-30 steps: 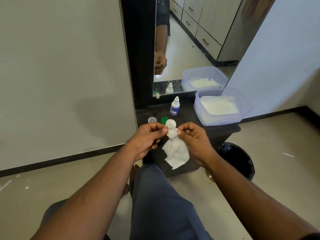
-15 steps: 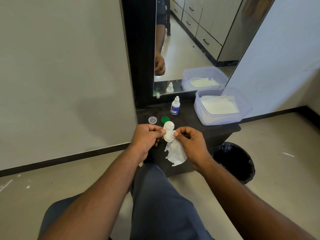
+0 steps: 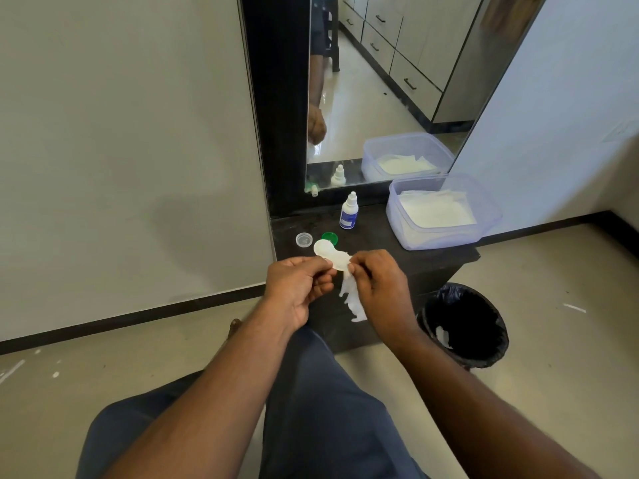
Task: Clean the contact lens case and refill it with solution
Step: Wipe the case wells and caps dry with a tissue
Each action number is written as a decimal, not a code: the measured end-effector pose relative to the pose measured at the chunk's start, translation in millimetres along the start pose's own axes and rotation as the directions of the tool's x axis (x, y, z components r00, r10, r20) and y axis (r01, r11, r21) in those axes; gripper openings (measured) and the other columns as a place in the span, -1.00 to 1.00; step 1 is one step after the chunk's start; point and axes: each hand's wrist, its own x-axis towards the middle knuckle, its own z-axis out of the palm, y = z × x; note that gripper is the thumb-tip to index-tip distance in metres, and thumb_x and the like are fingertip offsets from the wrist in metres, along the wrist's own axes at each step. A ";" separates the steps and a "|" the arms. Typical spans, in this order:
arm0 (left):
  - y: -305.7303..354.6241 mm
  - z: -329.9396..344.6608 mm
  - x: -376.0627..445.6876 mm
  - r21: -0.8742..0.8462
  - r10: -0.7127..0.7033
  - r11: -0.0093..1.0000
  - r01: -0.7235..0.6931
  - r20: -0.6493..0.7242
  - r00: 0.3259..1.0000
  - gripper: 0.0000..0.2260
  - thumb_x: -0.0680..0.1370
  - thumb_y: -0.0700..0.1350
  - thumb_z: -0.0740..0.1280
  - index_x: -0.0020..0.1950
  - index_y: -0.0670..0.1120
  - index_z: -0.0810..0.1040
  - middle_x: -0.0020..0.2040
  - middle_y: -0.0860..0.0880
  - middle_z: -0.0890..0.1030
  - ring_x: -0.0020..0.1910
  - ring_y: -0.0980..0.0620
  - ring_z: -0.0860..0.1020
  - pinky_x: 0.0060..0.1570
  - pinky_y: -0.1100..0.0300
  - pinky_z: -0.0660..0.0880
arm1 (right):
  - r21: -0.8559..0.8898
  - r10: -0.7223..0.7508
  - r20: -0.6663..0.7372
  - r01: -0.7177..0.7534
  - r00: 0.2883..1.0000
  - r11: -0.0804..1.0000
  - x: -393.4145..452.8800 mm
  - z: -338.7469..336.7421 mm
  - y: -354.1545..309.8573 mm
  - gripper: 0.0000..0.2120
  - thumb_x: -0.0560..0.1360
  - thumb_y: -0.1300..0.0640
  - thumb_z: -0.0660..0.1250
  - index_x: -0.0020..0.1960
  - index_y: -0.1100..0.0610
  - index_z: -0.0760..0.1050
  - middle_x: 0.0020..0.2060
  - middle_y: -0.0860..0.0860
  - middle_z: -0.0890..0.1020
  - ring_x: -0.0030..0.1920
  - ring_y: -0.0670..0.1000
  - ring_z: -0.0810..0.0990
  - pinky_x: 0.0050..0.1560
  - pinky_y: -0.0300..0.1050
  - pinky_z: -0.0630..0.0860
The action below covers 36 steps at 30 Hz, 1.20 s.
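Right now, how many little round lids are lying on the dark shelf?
2: a clear round plastic cap near the shelf's left edge, and a green round cap right beside it, partly hidden behind the white lens case.

Bright even daylight, soft shadows, wide-angle bending at edges — mild blur

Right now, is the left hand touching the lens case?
Touching. The head view shows the left hand pinching the white lens case at its middle, while the right hand presses a tissue against its other end.
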 end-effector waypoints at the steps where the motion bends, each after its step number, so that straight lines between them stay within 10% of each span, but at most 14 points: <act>1: -0.3 0.9 -1.5 -0.005 -0.011 1.000 0.011 -0.009 1.000 -0.98 0.45 -0.31 0.43 -0.16 -0.25 0.61 -0.42 -0.11 0.65 -0.54 0.12 0.55 -0.48 0.29 0.56 | -0.009 0.014 -0.036 -0.014 0.999 1.000 1.6 -1.0 2.0 -0.93 0.53 0.25 0.29 -0.03 0.17 0.55 -0.12 0.03 0.57 -0.13 -0.16 0.47 -0.11 -0.49 0.33; 17: -9.0 2.2 -5.5 0.071 0.062 0.996 -0.058 -0.050 0.997 -0.85 0.52 -0.28 0.32 -0.23 -0.28 0.57 -0.43 -0.14 0.54 -0.51 0.04 0.50 -0.50 0.26 0.54 | -0.099 -0.221 0.187 0.242 0.957 0.965 -2.2 -4.8 6.7 -0.86 0.48 0.29 0.36 0.03 0.22 0.59 -0.08 0.09 0.60 -0.05 -0.07 0.52 0.01 -0.38 0.36; 36: -12.0 -0.6 -11.0 0.263 0.180 0.949 -0.174 0.001 0.984 -0.84 0.49 -0.28 0.34 -0.28 -0.25 0.63 -0.45 -0.12 0.58 -0.53 0.08 0.47 -0.49 0.24 0.46 | -0.075 -0.053 0.161 0.066 0.986 0.995 3.8 -6.5 3.4 -0.84 0.53 0.28 0.28 0.06 0.20 0.59 -0.04 0.08 0.56 -0.06 -0.12 0.44 0.00 -0.31 0.36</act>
